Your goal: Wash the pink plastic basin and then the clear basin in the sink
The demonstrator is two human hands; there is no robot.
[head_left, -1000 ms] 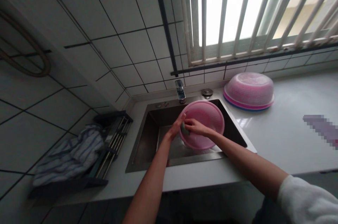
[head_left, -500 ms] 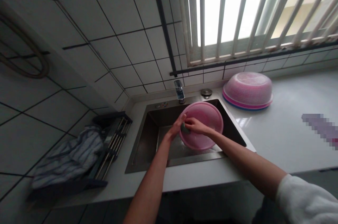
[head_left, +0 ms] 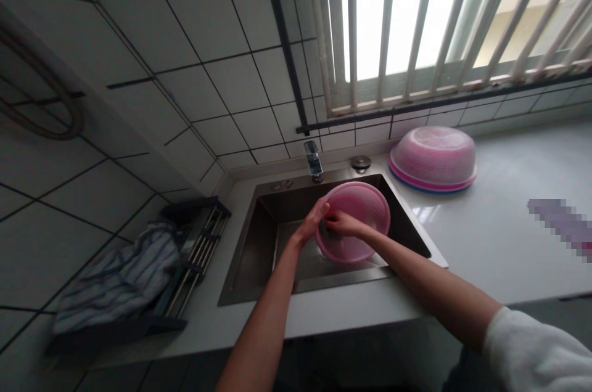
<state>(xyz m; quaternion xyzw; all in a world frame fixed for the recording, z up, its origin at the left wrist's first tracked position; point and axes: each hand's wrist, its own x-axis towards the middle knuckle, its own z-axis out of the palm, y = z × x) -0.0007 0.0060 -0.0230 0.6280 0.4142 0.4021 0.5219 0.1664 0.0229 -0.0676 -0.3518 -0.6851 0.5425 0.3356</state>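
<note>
A white-tiled kitchen corner under a barred window holds a steel sink (head_left: 259,244). Tilted over it is a pink mesh basket (head_left: 358,219), light, thin, likely slippery when wet, best held by its rim. The left hand (head_left: 312,224) clasps that rim; the right hand (head_left: 341,222) presses a dark scrubber (head_left: 325,230) inside. Upturned baskets (head_left: 432,159) rest on the smooth counter.

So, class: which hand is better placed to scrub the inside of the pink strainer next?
Probably the right hand: it lies inside the pink strainer, while the left hand grips its rim.
</note>
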